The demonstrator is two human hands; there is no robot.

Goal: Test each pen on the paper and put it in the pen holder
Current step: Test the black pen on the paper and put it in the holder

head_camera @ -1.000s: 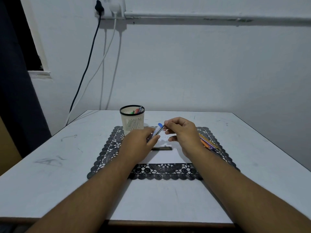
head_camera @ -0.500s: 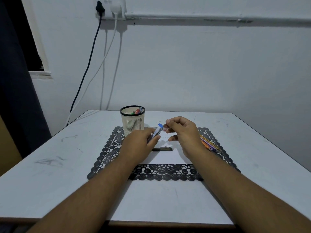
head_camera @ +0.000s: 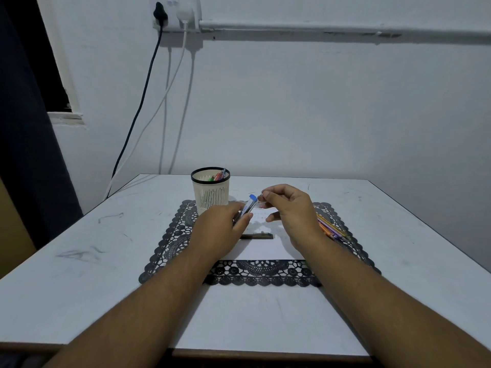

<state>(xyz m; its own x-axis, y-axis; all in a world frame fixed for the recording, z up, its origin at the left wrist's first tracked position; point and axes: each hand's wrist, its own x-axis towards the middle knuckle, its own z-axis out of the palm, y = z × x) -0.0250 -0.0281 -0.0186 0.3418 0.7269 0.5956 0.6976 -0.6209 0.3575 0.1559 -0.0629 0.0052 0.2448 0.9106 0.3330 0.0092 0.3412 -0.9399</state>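
Nearby, pen holder (head_camera: 210,191) behind left hand (head_camera: 221,231) gripping blue-capped pen (head_camera: 246,208); right hand (head_camera: 291,211) fingertips pinched, contents unclear.

Wall: we see pale plaster (head_camera: 305,107) behind the surface (head_camera: 398,235).
Socket: we find it (head_camera: 175,13) high on that wall, conduit (head_camera: 332,30) running right.
Window: a dark opening (head_camera: 49,62) left of the socket.

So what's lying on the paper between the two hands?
In the head view, a dark pen lies flat on the paper, between the left hand and the right hand.
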